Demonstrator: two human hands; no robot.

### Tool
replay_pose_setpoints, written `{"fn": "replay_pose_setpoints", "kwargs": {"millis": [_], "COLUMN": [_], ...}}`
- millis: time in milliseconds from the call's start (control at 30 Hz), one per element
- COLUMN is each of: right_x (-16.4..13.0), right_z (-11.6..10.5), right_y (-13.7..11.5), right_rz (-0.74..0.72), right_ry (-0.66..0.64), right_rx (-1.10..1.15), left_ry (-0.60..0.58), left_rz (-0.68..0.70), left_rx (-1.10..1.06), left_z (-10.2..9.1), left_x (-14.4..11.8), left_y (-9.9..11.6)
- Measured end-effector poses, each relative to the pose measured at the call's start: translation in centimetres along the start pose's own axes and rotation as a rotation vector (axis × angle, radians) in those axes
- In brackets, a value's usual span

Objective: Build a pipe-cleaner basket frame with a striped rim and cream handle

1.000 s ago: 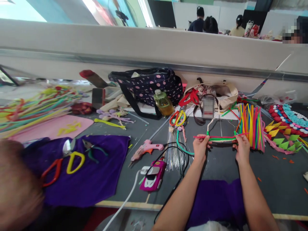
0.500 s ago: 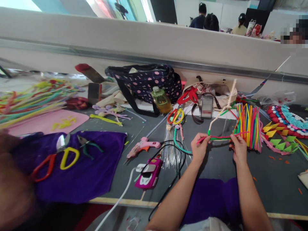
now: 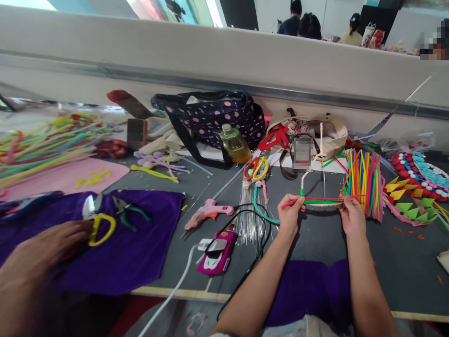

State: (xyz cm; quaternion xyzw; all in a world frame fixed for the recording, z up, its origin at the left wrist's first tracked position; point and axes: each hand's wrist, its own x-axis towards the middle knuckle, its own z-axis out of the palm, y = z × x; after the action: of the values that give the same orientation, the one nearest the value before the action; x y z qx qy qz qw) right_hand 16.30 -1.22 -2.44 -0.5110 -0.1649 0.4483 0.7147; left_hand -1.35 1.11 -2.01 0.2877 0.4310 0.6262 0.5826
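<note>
My left hand (image 3: 292,216) pinches the left end of a small frame of fuzzy pipe cleaners. My right hand (image 3: 352,218) has its fingers closed on the frame's right end. Between the hands runs a level bar of green pipe cleaner (image 3: 322,202) with a pink-red strand along it. A cream wrapped stem (image 3: 306,178) rises from the bar's left end and meets a thin upright tip above. Just behind my right hand lies a bundle of coloured pipe cleaners (image 3: 363,182).
A co-worker's hand (image 3: 52,245) touches scissors (image 3: 103,229) on a purple cloth (image 3: 140,262); pliers (image 3: 128,213) lie beside them. Left of my arms are a pink glue gun (image 3: 208,213), a magenta box (image 3: 218,252) with cables, and silver wires (image 3: 247,220). A bottle (image 3: 235,145) stands behind.
The pipe-cleaner frame has turned a little, its tall tip shifting left. My right hand has moved slightly right. The co-worker's hand has come in over the scissors' red handle.
</note>
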Motion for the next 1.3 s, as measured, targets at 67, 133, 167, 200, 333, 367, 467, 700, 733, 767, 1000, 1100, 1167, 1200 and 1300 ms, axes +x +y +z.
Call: {"fn": "replay_pose_setpoints", "kwargs": {"millis": [67,133,167,200,333,367,467,700,733,767,1000,1100,1167,1200,1300], "right_x": [-0.1,-0.3,-0.4,-0.5,-0.8,-0.9,-1.0,-0.9,-0.9,-0.9,-0.6,-0.3,-0.2,-0.2,-0.1], "right_z": [0.1,0.3,0.4,0.5,1.0,1.0,1.1,0.8,0.8,0.8,0.4,0.1,-0.1,-0.1,-0.1], "right_y": [-0.1,-0.1,-0.2,-0.3,-0.6,-0.7,-0.8,-0.8,-0.8,-0.8,-0.9,-0.7,-0.6,-0.5,-0.4], "right_rz": [-0.044,-0.132,-0.184,-0.233,-0.353,-0.370,-0.418,-0.510,-0.524,-0.535,-0.405,-0.329,-0.311,-0.308,-0.309], "right_ry": [0.001,0.047,0.084,0.122,0.205,0.213,0.233,0.231,0.227,0.222,0.173,0.152,0.158,0.163,0.173], "right_rx": [-0.032,-0.089,-0.122,-0.152,-0.211,-0.215,-0.254,-0.367,-0.384,-0.393,-0.250,-0.211,-0.197,-0.192,-0.190], "left_ry": [-0.003,-0.009,-0.011,-0.013,-0.020,-0.021,-0.022,-0.031,-0.032,-0.034,-0.053,-0.051,-0.040,-0.031,-0.009], "left_rz": [0.016,0.042,0.056,0.066,0.078,0.075,0.043,-0.033,-0.034,-0.037,-0.065,-0.081,-0.077,-0.070,-0.047], "left_rx": [0.014,0.042,0.056,0.069,0.083,0.077,0.047,0.011,0.013,0.014,0.000,-0.001,0.006,0.011,0.008], "left_z": [0.0,0.1,0.2,0.2,0.4,0.4,0.4,0.2,0.1,0.1,0.1,0.1,0.0,0.0,0.0], "left_x": [0.0,-0.1,-0.1,-0.2,-0.2,-0.2,-0.2,0.0,0.0,0.0,0.1,0.3,0.4,0.4,0.5], "left_y": [0.1,0.2,0.3,0.4,0.6,0.6,0.6,0.4,0.4,0.4,0.3,0.2,0.1,0.0,-0.3]}}
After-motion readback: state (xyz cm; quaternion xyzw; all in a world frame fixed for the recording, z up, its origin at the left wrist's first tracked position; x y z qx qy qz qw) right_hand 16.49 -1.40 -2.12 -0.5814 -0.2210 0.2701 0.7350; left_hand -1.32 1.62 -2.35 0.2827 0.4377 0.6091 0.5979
